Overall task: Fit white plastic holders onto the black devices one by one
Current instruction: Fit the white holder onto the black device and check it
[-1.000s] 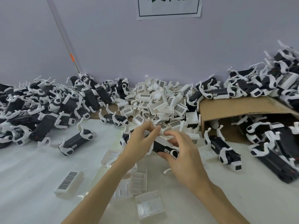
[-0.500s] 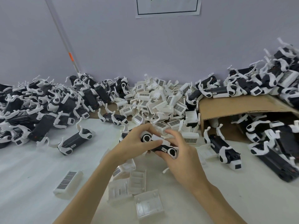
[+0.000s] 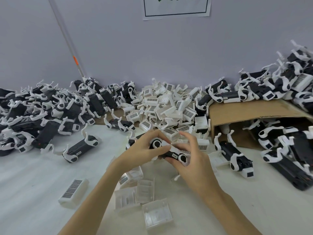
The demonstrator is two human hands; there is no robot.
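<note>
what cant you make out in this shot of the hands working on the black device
Head view only:
- black device middle: hidden by left hand and right hand.
- wall sign: text cut by top edge.
- cardboard box interior: shadowed.
- holder barcodes: too small.

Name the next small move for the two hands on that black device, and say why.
Probably press the white plastic holder home: both the left hand and right hand grip the black device, with the holder apparently only partly seated.
</note>
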